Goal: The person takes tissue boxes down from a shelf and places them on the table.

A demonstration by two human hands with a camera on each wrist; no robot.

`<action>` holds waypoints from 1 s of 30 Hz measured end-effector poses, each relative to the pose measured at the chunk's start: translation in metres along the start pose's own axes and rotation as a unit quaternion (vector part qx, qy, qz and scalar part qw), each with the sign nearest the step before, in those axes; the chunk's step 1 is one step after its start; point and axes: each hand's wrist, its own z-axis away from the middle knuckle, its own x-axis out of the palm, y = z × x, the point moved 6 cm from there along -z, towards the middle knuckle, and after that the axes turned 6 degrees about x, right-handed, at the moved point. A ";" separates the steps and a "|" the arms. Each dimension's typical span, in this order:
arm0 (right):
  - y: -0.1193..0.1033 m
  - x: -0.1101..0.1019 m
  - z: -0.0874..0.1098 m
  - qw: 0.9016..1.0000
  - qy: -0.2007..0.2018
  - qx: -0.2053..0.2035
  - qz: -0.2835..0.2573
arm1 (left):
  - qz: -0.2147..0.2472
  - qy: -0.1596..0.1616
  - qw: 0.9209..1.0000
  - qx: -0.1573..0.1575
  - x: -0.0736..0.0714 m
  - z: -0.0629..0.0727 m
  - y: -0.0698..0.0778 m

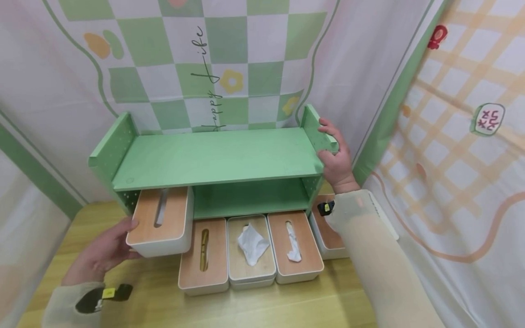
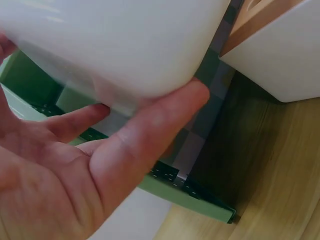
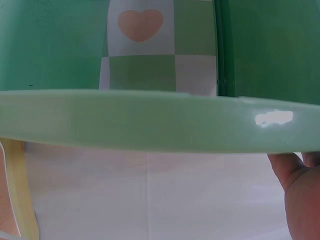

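My left hand (image 1: 107, 248) holds a white tissue box (image 1: 170, 246) with a wood-look lid by its left front corner. The back of this box lies inside the left end of the green shelf (image 1: 221, 155), below its top board. In the left wrist view, the fingers (image 2: 172, 110) support the white box (image 2: 125, 40) from below, along its rounded lower edge. With the right hand (image 1: 338, 161) I grip the top of the shelf's right side panel (image 1: 313, 130). The right wrist view shows the green panel edge (image 3: 150, 122) up close, with part of the hand (image 3: 305, 195) at the right.
Three tissue boxes stand side by side before the shelf: a brown-lidded one (image 1: 193, 255), one with tissue sticking out (image 1: 234, 269), and another brown-lidded one (image 1: 307, 262). A further box (image 1: 328, 239) sits partly behind my right sleeve. Patterned cloth (image 1: 266, 27) hangs behind the wooden table (image 1: 287, 310).
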 end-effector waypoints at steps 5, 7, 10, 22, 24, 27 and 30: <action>0.002 -0.001 0.001 1.000 0.001 -0.010 0.008 | -0.011 -0.005 1.000 0.004 -0.001 0.004 -0.004; 0.002 -0.002 0.001 1.000 0.001 -0.013 0.009 | -0.014 -0.012 1.000 0.008 -0.001 0.007 -0.005; 0.002 -0.001 0.001 1.000 0.001 -0.010 0.006 | -0.018 -0.014 1.000 0.010 -0.002 0.010 -0.007; 0.005 -0.001 0.001 1.000 -0.003 0.005 -0.003 | -0.005 -0.049 0.998 0.041 -0.007 0.033 -0.023; 0.005 0.000 0.001 1.000 -0.004 0.007 -0.005 | 0.000 -0.071 0.996 0.060 -0.007 0.039 -0.026; 0.005 0.000 0.001 1.000 -0.005 0.008 -0.006 | 0.003 -0.091 0.993 0.077 -0.009 0.046 -0.031; 0.006 -0.001 0.000 1.000 -0.005 0.007 -0.005 | 0.008 -0.103 0.991 0.080 -0.012 0.052 -0.037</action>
